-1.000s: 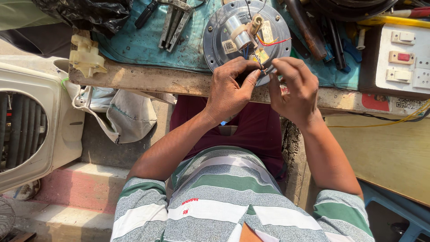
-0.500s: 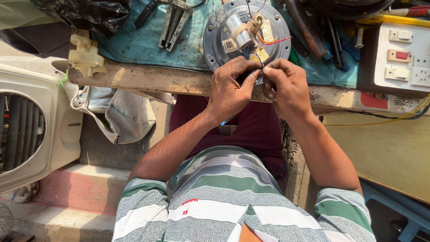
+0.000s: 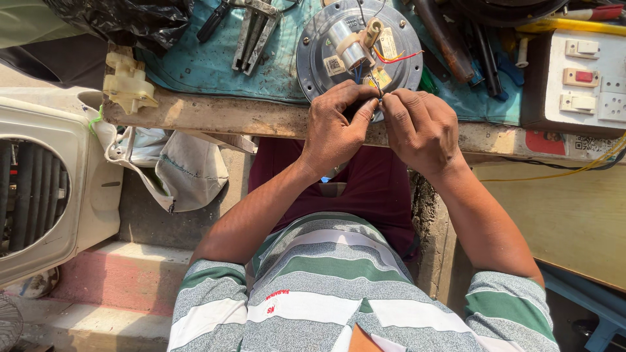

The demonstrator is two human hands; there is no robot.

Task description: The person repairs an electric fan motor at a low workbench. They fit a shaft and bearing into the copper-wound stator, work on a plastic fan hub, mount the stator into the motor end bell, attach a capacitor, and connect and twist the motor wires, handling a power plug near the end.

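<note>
Left hand (image 3: 336, 127): fingers pinch thin dark wires (image 3: 376, 88) at the near edge of the round grey motor plate (image 3: 326, 39).
Right hand (image 3: 420, 127): fingers pressed together on the same wires, fingertips meeting the left hand's.
Motor plate: lies on the blue-covered worktop (image 3: 195, 114), just beyond both hands.
Puller tool (image 3: 254, 29): left of the plate, far side.
Switch box (image 3: 577, 68): far right on the worktop.
Cream plastic part (image 3: 128, 81): at the worktop's left end.
</note>
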